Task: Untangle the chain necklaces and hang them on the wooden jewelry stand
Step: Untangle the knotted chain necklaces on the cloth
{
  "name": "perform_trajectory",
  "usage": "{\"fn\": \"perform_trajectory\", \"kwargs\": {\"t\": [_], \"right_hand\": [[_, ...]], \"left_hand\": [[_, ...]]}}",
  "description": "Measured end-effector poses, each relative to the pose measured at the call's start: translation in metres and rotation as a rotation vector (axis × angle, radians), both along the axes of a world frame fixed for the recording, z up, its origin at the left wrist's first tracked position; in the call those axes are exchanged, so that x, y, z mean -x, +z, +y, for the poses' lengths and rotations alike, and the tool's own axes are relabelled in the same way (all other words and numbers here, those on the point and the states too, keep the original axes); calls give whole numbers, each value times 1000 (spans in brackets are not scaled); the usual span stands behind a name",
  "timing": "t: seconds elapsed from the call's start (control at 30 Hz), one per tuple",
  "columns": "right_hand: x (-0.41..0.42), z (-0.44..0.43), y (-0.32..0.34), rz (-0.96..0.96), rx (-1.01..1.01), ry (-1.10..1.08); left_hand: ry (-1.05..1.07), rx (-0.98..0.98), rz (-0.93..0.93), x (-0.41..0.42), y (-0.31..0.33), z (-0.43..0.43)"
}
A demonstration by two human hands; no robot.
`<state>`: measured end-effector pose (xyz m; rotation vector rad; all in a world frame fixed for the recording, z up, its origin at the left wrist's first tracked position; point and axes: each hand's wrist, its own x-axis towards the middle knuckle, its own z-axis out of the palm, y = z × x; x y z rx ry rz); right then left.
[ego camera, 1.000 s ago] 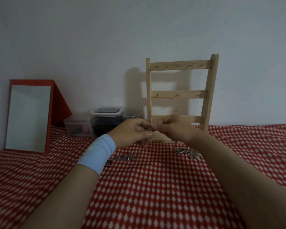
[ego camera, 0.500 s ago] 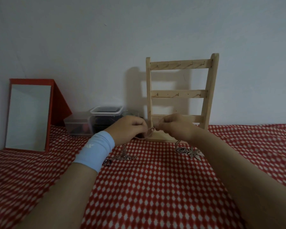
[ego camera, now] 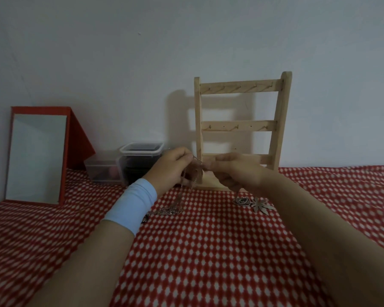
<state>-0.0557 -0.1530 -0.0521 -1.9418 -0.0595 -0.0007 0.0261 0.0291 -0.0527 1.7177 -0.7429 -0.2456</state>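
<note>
A wooden jewelry stand (ego camera: 279, 120) with three hooked rails stands upright against the wall. Just in front of its base, my left hand (ego camera: 172, 168) and my right hand (ego camera: 235, 169) are raised close together, each pinching a thin silver chain (ego camera: 195, 161) between them. From my left hand the chain hangs down to a small heap (ego camera: 169, 211) on the cloth. Another chain end drops from my right hand to a coil (ego camera: 242, 200) with a leaf-shaped pendant (ego camera: 262, 206).
A red-checked cloth (ego camera: 208, 251) covers the table. A red-framed mirror (ego camera: 37, 156) leans at the back left. Two clear plastic boxes (ego camera: 140, 151) (ego camera: 102, 169) sit beside it, left of the stand. A blue wristband (ego camera: 133, 207) is on my left wrist.
Both hands have lifted slightly and drawn a little apart. The chain now hangs stretched from my left hand down to the heap on the cloth.
</note>
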Motion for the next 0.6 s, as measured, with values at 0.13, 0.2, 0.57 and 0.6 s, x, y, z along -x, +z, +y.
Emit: {"fn": "perform_trajectory", "kwargs": {"t": [0.13, 0.2, 0.57, 0.6], "right_hand": [[0, 1, 1, -104, 122, -49], [-1, 0, 1, -134, 166, -80], [-3, -7, -5, -100, -9, -20], [-4, -7, -6, -95, -43, -4]], "left_hand": [[-83, 87, 286, -1, -4, -1], [-159, 98, 353, 2, -5, 1], [-188, -76, 122, -5, -3, 8], [-167, -90, 77, -6, -2, 8]]}}
